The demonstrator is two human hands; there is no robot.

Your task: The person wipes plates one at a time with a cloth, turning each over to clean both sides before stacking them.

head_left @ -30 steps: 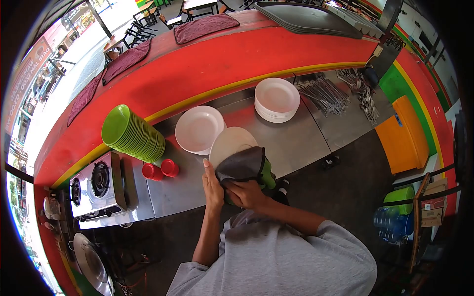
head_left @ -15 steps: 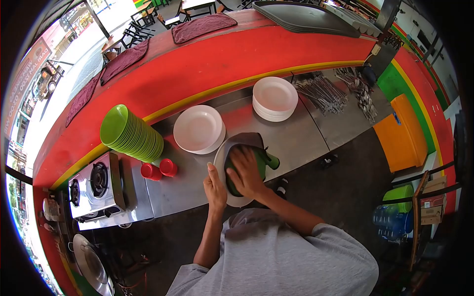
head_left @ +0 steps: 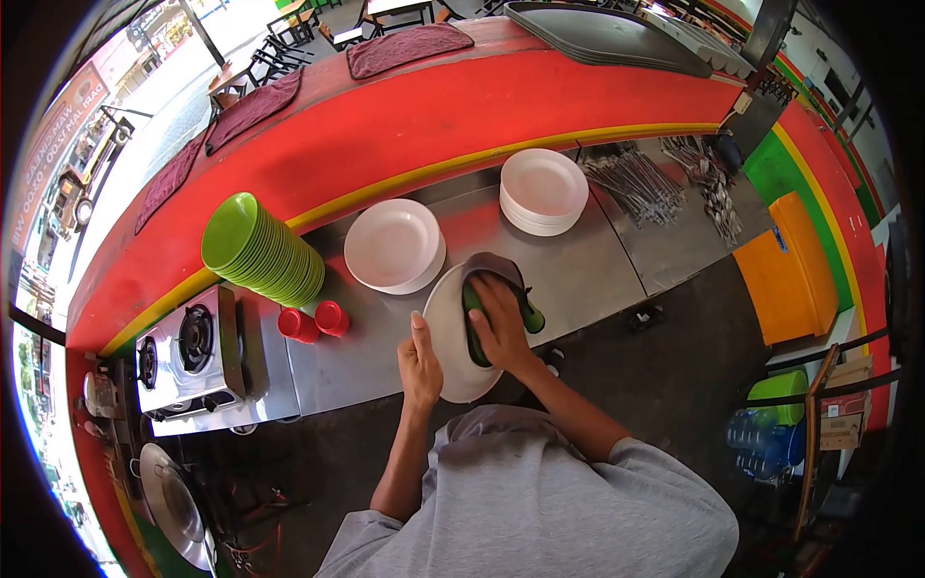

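Observation:
My left hand (head_left: 421,366) grips the left edge of a white plate (head_left: 451,378), thumb up along the rim. The plate is tilted and held off the counter. On its right side my right hand (head_left: 497,326) presses a green and dark grey cloth (head_left: 494,264) against it, with the fingers spread over the cloth and part of it hanging past the rim. Just beyond the held plate stands a short stack of white plates (head_left: 393,245). Farther right is a taller stack of white plates (head_left: 543,189).
The steel counter (head_left: 578,279) carries a tall leaning stack of green bowls (head_left: 265,250), two red cups (head_left: 316,322), a two-burner stove (head_left: 193,352) and loose cutlery (head_left: 638,183). A red ledge (head_left: 414,120) runs behind, with cloths (head_left: 409,50) and dark trays (head_left: 607,40) on top.
My right hand and the cloth have shifted right across the plate, baring more of its left side. My left hand keeps its hold on the rim. The view has moved slightly.

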